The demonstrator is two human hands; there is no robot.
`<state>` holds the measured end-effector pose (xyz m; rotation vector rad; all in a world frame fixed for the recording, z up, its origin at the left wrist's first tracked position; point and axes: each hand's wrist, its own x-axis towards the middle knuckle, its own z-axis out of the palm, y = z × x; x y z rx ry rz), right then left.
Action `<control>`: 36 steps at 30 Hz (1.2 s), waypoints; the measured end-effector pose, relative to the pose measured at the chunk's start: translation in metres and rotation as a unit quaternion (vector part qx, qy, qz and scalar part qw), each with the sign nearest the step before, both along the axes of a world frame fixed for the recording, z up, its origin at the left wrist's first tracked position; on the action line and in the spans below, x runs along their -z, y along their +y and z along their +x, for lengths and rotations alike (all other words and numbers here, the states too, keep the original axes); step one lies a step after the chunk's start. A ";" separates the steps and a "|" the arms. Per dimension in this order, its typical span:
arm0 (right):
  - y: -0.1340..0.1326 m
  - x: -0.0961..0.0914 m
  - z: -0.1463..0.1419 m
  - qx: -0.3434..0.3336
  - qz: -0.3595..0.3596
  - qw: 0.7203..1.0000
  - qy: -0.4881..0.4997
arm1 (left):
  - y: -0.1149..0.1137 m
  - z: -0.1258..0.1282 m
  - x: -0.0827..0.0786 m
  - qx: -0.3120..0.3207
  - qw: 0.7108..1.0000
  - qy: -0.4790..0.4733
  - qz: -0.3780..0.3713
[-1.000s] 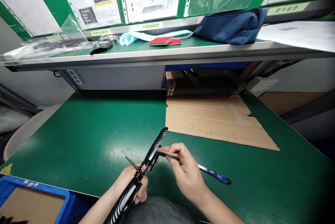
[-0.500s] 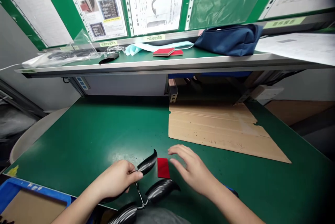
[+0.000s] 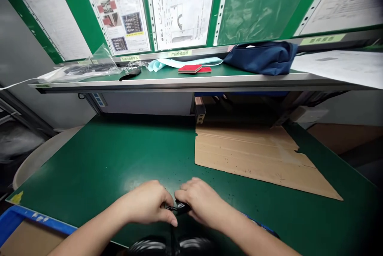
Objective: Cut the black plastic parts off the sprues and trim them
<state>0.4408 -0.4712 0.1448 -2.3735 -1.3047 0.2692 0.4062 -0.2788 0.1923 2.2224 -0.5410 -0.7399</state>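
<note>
1. Black piece [image 3: 182, 207]: you have one, small, held between your hands, just below the front edge of the cardboard [image 3: 248, 156] and to its left.
2. Hands: you have two, curled and nearly touching. Your right hand [image 3: 203, 202] covers the piece from the right, its fingers pressed down on it. Your left hand [image 3: 146, 202] closes in from the left, its fingertips [image 3: 171, 219] at the piece's thin metal end.
3. Shells: you have two glossy black ones [image 3: 148, 246], side by side below your hands, in front of the cardboard and partly cut off by the frame's edge.
4. Stem: one thin dark stem [image 3: 172, 228] runs from the shells up to the piece.
5. Red pads: two [image 3: 189, 68] on the shelf beyond the cardboard.
6. Pouch: one navy pouch [image 3: 260, 58] on that shelf, right of the pads.
7. Bin: one blue bin [image 3: 32, 224], well left of the cardboard.
</note>
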 end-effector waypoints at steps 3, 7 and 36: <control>-0.008 -0.022 0.014 -0.077 -0.092 0.992 -0.048 | -0.002 0.006 -0.013 0.067 0.972 -0.181 0.132; -0.021 -0.032 0.023 0.110 0.037 0.993 0.015 | 0.017 0.012 -0.004 -0.093 0.970 -0.188 0.121; 0.067 0.026 0.003 -0.051 -0.018 0.991 -0.124 | 0.080 -0.038 0.035 -0.331 0.942 -0.042 -0.024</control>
